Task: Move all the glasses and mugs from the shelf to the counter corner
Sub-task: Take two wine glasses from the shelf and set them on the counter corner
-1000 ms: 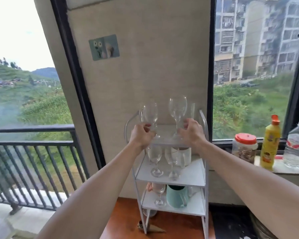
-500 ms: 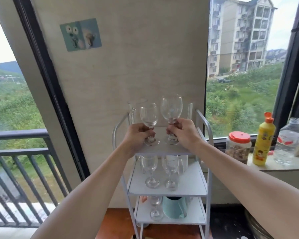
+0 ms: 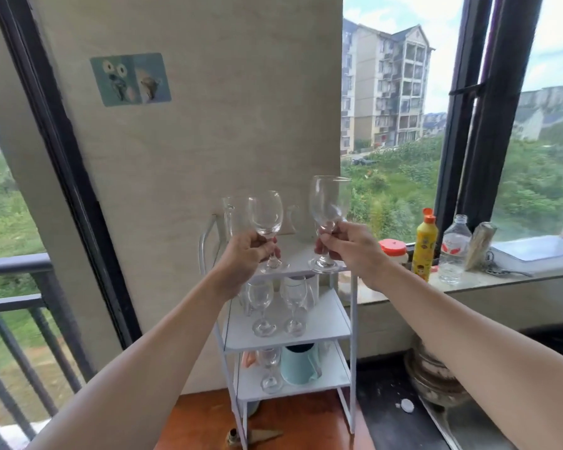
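Head view: your left hand (image 3: 246,251) and right hand (image 3: 345,246) each pinch a wine glass (image 3: 265,219) stem; keep both upright, apart, carrying toward three o'clock.

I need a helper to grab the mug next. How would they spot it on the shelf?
Find the white three-tier shelf against the beige wall between the windows, then look at its bottom tier. The mug stands there right of a lone wine glass; it is the only opaque, pale teal piece among clear glassware.
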A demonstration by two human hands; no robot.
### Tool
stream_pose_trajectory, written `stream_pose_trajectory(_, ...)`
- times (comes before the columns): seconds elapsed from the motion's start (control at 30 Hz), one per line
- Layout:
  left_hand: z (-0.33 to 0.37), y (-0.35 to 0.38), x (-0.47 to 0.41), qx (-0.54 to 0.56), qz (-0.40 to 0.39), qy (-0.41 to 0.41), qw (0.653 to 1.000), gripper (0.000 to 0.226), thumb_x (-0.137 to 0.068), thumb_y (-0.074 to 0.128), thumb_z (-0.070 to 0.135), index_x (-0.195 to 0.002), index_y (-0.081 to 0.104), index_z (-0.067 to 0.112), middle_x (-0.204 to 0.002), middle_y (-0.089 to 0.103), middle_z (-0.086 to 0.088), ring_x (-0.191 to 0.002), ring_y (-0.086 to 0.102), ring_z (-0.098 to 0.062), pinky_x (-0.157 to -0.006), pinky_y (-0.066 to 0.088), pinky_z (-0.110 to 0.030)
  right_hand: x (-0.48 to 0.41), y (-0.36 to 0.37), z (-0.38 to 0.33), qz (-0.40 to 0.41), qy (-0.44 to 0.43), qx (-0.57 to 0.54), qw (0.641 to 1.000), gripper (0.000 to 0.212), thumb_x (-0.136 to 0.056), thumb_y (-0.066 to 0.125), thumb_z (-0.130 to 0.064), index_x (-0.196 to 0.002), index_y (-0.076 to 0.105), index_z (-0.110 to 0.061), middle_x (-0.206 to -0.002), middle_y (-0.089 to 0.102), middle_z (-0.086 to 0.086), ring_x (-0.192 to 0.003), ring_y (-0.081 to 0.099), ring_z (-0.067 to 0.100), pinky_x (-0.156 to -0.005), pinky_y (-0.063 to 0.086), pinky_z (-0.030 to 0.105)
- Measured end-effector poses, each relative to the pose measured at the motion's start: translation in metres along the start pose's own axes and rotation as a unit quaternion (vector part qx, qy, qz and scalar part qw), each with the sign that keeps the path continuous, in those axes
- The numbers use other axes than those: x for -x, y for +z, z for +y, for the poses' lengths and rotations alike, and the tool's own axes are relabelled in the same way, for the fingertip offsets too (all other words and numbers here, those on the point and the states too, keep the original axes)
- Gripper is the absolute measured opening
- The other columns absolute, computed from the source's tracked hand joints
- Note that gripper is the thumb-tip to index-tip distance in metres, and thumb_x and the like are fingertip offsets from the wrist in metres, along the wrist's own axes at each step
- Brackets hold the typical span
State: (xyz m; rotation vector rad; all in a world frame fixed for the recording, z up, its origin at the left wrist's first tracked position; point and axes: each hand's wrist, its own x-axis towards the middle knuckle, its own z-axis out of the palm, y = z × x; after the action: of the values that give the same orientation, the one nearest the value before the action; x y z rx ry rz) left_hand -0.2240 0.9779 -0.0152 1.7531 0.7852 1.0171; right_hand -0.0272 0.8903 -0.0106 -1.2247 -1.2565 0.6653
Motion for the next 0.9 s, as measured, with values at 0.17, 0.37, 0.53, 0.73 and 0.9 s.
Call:
stream_pose_trajectory(0.17, 0.011, 0.056, 0.028, 0.029, -0.088, -0.002, 0.996, 0.012, -0.092, 0.054, 0.001, -0.095, 0.062, 0.008, -0.086, 0.072, -0.009, -0.083, 0.068, -0.013, -0.077, 0.053, -0.022, 0.064, -0.050, -0.004, 0.044, 0.033, 0.001, 0.999, 0.009, -0.094, 0.053, 0.001, -0.095, 0.062, -0.002, -0.082, 0.068, 0.012, -0.068, 0.064, 0.012, -0.056, 0.047, 0.016)
stream_pose_trajectory(0.37, 0.023, 0.155, 0.064, 0.039, -0.202, -0.007, 0.979, 0.010, -0.089, 0.060, 0.001, -0.091, 0.066, 0.009, -0.086, 0.072, -0.010, -0.087, 0.061, -0.026, -0.086, 0.045, -0.039, 0.154, -0.139, -0.004, 0.134, 0.081, 0.032, 0.987, 0.008, -0.092, 0.056, 0.002, -0.095, 0.063, -0.001, -0.080, 0.065, 0.011, -0.068, 0.061, 0.014, -0.054, 0.047, 0.016)
stream_pose_trajectory(0.53, 0.046, 0.274, 0.098, 0.057, -0.287, 0.007, 0.956, 0.010, -0.088, 0.060, -0.003, -0.087, 0.064, 0.006, -0.082, 0.069, -0.014, -0.080, 0.062, -0.022, -0.083, 0.045, -0.037, 0.253, -0.237, -0.005, 0.231, 0.110, 0.062, 0.965, 0.010, -0.091, 0.060, 0.001, -0.099, 0.064, -0.002, -0.078, 0.068, 0.007, -0.067, 0.066, 0.010, -0.059, 0.048, 0.015)
stream_pose_trajectory(0.73, 0.087, 0.449, 0.168, 0.097, -0.382, 0.011, 0.919, 0.010, -0.087, 0.058, -0.008, -0.092, 0.063, 0.000, -0.081, 0.067, -0.017, -0.070, 0.065, -0.018, -0.073, 0.052, -0.028, 0.397, -0.366, -0.012, 0.331, 0.150, 0.128, 0.923, 0.007, -0.088, 0.063, 0.002, -0.094, 0.065, -0.001, -0.075, 0.067, 0.009, -0.059, 0.063, 0.005, -0.056, 0.046, 0.014)
stream_pose_trajectory(0.9, 0.123, 0.593, 0.234, 0.114, -0.455, 0.001, 0.883, 0.015, -0.088, 0.059, -0.006, -0.100, 0.061, -0.016, -0.092, 0.066, -0.026, -0.078, 0.058, -0.027, -0.074, 0.044, -0.035, 0.514, -0.466, -0.022, 0.410, 0.187, 0.175, 0.876, 0.011, -0.089, 0.062, 0.003, -0.100, 0.064, 0.003, -0.077, 0.066, 0.010, -0.062, 0.062, 0.007, -0.055, 0.045, 0.010)
